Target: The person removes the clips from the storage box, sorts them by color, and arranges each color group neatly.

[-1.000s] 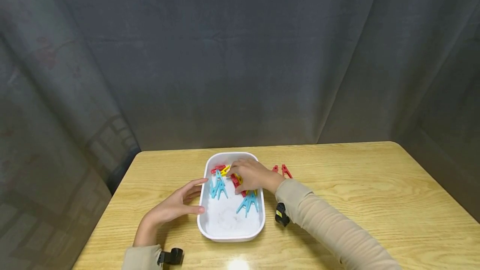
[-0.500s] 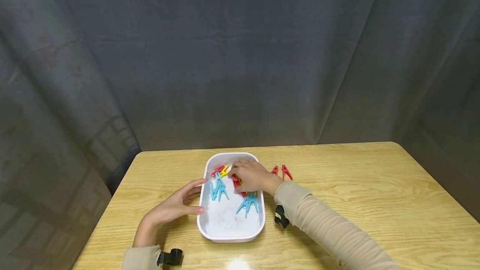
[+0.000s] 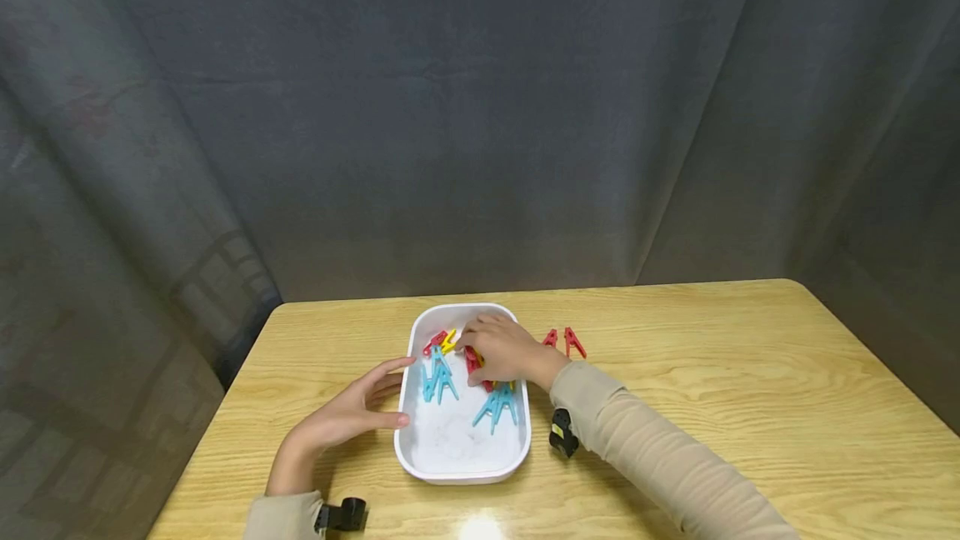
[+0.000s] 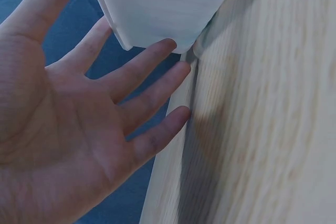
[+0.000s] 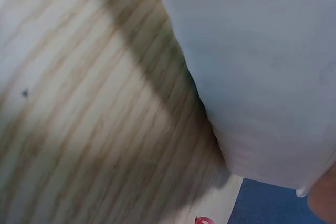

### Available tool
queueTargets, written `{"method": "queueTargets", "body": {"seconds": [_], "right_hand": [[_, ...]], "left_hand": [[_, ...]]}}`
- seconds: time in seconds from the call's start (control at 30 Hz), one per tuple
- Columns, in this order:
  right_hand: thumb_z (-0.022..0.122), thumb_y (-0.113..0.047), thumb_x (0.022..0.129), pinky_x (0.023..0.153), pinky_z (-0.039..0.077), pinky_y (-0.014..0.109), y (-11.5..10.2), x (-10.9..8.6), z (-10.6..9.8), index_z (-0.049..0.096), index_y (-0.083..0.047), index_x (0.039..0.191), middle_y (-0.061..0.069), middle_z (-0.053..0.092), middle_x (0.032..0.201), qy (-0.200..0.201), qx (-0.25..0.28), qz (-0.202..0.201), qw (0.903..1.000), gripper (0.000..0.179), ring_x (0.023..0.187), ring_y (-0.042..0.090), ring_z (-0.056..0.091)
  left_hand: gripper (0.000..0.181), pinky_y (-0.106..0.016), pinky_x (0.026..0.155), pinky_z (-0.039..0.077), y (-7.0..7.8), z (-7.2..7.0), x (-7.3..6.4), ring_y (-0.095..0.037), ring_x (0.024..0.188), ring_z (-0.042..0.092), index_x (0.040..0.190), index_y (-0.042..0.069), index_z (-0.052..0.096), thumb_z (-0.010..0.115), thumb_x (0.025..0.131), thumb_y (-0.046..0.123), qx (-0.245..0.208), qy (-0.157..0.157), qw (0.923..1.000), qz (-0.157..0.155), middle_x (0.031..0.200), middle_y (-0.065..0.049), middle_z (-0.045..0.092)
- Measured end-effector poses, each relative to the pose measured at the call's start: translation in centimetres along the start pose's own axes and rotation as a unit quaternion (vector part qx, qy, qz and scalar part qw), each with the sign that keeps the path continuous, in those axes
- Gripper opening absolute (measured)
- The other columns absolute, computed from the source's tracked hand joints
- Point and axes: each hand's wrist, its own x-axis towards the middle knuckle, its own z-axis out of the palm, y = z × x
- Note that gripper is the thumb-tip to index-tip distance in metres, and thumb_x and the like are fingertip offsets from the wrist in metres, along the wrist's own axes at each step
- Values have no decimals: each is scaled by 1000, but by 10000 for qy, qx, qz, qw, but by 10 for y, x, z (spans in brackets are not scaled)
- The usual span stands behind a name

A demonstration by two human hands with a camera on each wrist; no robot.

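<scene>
Slightly shifted toward six, ten-o'clock blue clothespins (image 3: 441, 372) stay in tray (image 3: 453, 450). Right hand (image 3: 501, 350) grips red clothespin (image 3: 472, 362); left hand (image 3: 347, 415) spreads at nine.

white tray (image 3: 444, 450) | blue, yellow clips (image 3: 506, 397): inside | red clips (image 3: 472, 362): inside, beside

The bench (image 3: 720, 390) has a pale, yellowish wood top with streaky grain and rounded far corners. A white, round-cornered tub (image 3: 461, 475) stands flat on it, left of the middle, its long sides running near to far. To the right of the tub's far half, two red clips (image 3: 574, 344) lie side by side on the wood, the left one partly hidden.
</scene>
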Motion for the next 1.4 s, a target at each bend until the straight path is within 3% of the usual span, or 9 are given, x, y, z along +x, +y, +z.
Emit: {"method": "queueTargets", "body": {"seconds": [0.33, 0.53, 0.8, 1.03, 1.4], "right_hand": [[82, -38, 81, 113, 30, 43, 4, -6, -10, 73, -16, 118, -1, 62, 128, 547, 961, -176, 9937, 44, 125, 21, 49], [84, -39, 79, 108, 36, 42, 10, -18, -21, 74, -16, 114, -4, 63, 125, 890, 1150, -239, 9891, 43, 117, 18, 51], [87, -38, 76, 101, 39, 46, 26, -48, -29, 74, -17, 111, -4, 65, 120, 1548, 1363, -11, 9785, 43, 112, 17, 50], [89, -31, 73, 91, 43, 44, 51, -79, -31, 74, -17, 112, -3, 65, 119, 2253, 1484, 231, 9626, 44, 108, 17, 50], [89, -17, 73, 99, 40, 53, 94, -121, -15, 73, -12, 110, 6, 65, 122, 2398, 1787, 630, 9522, 41, 117, 26, 51]], "left_hand": [[80, -59, 108, 32, -1, 0, -1, -48, 140, 29, 155, 4, 26, 73, 91, 13, -7, -32, 10000, -67, 155, -28, 28], [80, -60, 109, 30, -1, -2, 0, -49, 139, 30, 155, 4, 27, 73, 91, 14, 47, -9, 10000, -49, 155, -28, 28], [81, -60, 108, 31, -2, -1, 1, -48, 139, 31, 155, 4, 27, 74, 90, 14, 37, 10, 9999, -120, 154, -27, 30], [80, -60, 109, 30, -1, -1, 2, -46, 139, 31, 155, 7, 28, 74, 91, 15, 67, 55, 9998, -168, 155, -25, 30], [79, -60, 109, 29, 0, -2, 3, -46, 139, 31, 156, 7, 28, 73, 91, 14, 84, 46, 9999, -118, 155, -24, 30]]}}
